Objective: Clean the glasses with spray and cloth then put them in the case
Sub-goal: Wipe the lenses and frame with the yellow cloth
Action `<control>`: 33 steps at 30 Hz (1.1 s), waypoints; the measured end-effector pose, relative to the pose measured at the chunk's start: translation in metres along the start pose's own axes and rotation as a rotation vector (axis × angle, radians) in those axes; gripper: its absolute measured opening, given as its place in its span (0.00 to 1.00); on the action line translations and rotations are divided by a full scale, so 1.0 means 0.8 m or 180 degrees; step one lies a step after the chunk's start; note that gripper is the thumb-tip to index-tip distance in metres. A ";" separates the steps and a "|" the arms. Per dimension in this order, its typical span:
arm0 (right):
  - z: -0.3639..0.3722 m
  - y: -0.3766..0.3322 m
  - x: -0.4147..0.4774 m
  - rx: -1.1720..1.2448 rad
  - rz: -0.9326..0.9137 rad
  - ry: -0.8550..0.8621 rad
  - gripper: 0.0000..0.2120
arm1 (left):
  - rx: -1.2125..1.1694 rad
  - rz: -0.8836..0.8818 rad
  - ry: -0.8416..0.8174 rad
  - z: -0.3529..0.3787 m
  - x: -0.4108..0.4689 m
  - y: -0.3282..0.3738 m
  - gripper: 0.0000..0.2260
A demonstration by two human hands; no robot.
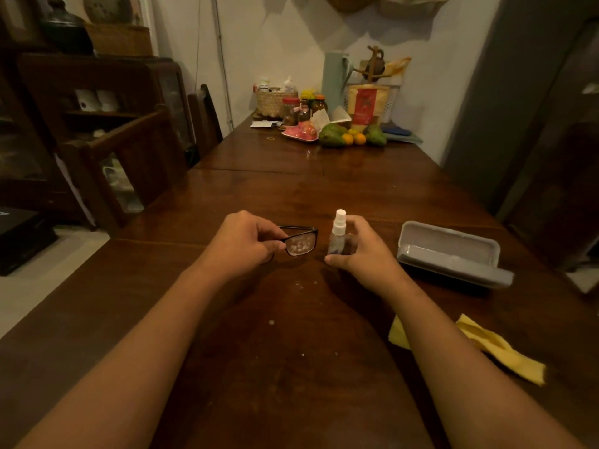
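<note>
Head view: our left hand (246, 244) pinches the glasses (299, 243) left of the case (453, 234), right hand (366, 254) grips the spray bottle (337, 234); we judge the glasses light, fragile, best held by the rim.

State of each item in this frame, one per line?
Glasses: held by left hand, visible lens wet with droplets.
Spray bottle: upright, gripped by right hand.
Case: open, lying on the table.
Cloth: crumpled on the table, untouched.

The lone camera rides the person's head, tilted down along the wooden table (291, 196) toward the wall (285, 53) at twelve o'clock. Forearms (155, 335) loom close beneath.
</note>
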State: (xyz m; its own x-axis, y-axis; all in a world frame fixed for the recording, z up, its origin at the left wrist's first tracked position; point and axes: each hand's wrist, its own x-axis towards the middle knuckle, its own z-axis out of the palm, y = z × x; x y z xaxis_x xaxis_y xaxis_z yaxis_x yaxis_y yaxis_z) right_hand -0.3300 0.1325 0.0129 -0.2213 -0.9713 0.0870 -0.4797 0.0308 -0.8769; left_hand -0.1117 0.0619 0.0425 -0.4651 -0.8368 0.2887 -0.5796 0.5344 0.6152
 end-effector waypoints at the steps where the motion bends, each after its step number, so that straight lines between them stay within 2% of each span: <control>1: -0.005 -0.003 -0.005 0.0007 0.0048 0.0041 0.30 | 0.0035 0.0025 -0.0035 0.001 0.000 0.000 0.06; 4: -0.028 -0.009 -0.031 -0.0016 0.0124 0.0155 0.29 | 0.0169 0.0117 -0.0146 0.005 0.000 0.002 0.07; 8: -0.069 -0.006 -0.079 -0.0531 0.0072 0.0002 0.19 | 0.0343 0.0275 -0.0344 0.012 -0.002 0.007 0.07; 11: -0.093 0.005 -0.111 -0.0968 0.0035 0.0005 0.14 | 0.0456 0.0333 -0.0481 0.016 -0.003 0.011 0.08; 14: -0.112 0.014 -0.135 -0.1454 0.0116 -0.0233 0.14 | 0.0499 0.0360 -0.0596 0.018 -0.005 0.013 0.08; 18: -0.129 0.027 -0.164 -0.1890 0.0526 -0.0679 0.17 | 0.0537 0.0295 -0.0781 0.019 -0.006 0.013 0.09; 20: -0.129 0.032 -0.175 -0.2050 0.0652 -0.0724 0.18 | 0.0548 0.0295 -0.0815 0.018 -0.005 0.011 0.09; 22: -0.127 0.036 -0.180 -0.2255 0.0488 -0.0613 0.17 | 0.0564 0.0306 -0.0814 0.017 -0.006 0.011 0.09; 26: -0.120 0.035 -0.175 -0.2010 0.0129 -0.0357 0.09 | 0.0539 0.0284 -0.0828 0.015 -0.008 0.011 0.09; 29: -0.112 0.029 -0.166 -0.1672 0.0060 -0.0316 0.11 | 0.0357 0.0296 -0.0846 0.012 -0.010 0.012 0.11; 33: -0.097 0.005 -0.145 -0.0804 -0.0089 -0.0066 0.11 | 0.0069 0.0238 -0.0637 0.004 -0.011 0.010 0.10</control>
State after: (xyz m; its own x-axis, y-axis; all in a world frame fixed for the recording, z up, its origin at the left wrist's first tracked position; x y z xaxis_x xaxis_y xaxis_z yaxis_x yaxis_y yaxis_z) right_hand -0.3723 0.2637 0.0364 -0.1887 -0.9772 0.0974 -0.6830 0.0593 -0.7280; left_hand -0.1149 0.0740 0.0426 -0.6297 -0.7557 0.1800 -0.5518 0.5982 0.5811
